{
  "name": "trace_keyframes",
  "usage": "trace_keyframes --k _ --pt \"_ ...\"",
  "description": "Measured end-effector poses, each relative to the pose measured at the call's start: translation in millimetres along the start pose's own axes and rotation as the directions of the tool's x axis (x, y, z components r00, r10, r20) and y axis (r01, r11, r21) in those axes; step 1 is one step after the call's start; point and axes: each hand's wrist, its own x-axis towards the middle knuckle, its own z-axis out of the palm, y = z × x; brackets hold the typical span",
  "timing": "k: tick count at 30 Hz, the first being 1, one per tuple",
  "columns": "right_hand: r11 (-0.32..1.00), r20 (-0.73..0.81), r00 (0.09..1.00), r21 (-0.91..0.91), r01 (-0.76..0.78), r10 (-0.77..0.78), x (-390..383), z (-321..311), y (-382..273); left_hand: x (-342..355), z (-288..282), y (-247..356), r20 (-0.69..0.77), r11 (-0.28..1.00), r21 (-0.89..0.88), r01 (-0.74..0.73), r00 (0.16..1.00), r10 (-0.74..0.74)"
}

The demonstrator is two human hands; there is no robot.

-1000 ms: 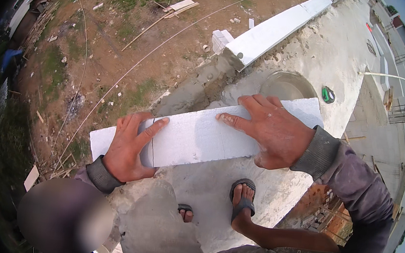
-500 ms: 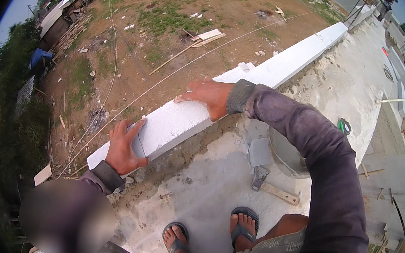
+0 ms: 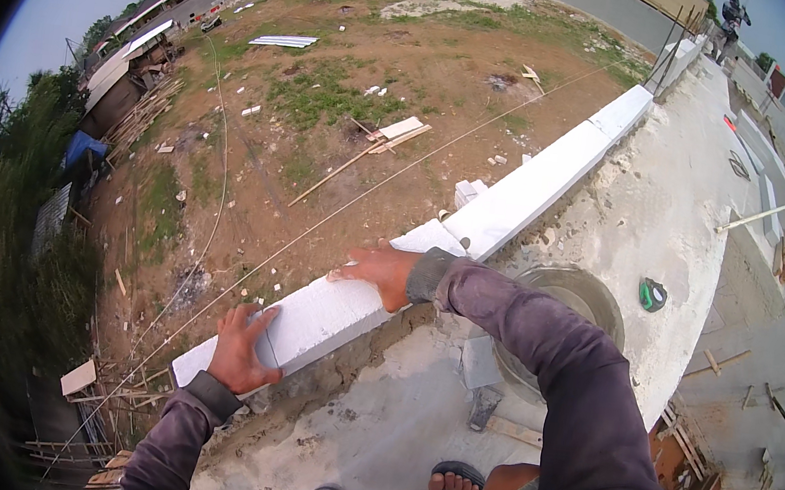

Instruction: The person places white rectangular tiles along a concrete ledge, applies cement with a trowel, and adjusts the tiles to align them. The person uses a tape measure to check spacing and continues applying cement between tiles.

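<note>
A row of white lightweight concrete blocks runs along the edge of the concrete ledge. My left hand (image 3: 243,352) grips the near-left end of the row across a joint, thumb on the near side and fingers over the far side. Farther along, my right hand (image 3: 380,273) holds the top of the same white block (image 3: 321,319), its fingers over the far edge. Beyond it, past a stepped joint with some grey mortar, a longer white block (image 3: 534,189) continues the row. Rough mortar shows beneath the blocks.
Beside my right forearm stands a round grey basin (image 3: 599,302), partly hidden. Near it lie a tool with a flat grey blade (image 3: 479,363) and wooden handle, and a green tape measure (image 3: 652,295). A string (image 3: 401,170) stretches outside the row, above lower ground. A person (image 3: 730,27) stands far off.
The view has tilted up, showing more ground and the far person. Both hands stay on the white blocks; the joint beyond my right hand is now uncovered by my sleeve.
</note>
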Motion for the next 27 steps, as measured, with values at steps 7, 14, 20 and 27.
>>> trace_keyframes --k 7,14,20,27 --pt "0.998 0.031 1.000 0.063 -0.005 0.003 -6.4 -0.8 6.8 2.1 -1.9 14.7 0.024 0.997 -0.034 0.066 0.998 -0.065" --pt "0.998 0.117 0.993 0.046 -0.033 0.027 -6.1 -6.6 7.4 -7.3 12.1 6.7 -0.068 0.998 -0.070 0.010 0.998 -0.014" --pt "0.997 0.066 0.998 0.080 0.002 -0.007 -3.1 -23.5 -18.3 -10.1 13.7 13.3 -0.069 0.993 -0.097 0.059 0.995 -0.066" --pt "1.000 0.000 1.000 0.012 -0.014 0.014 -7.2 -49.3 -32.6 -14.9 8.7 17.0 -0.187 0.988 -0.144 0.047 0.980 -0.074"
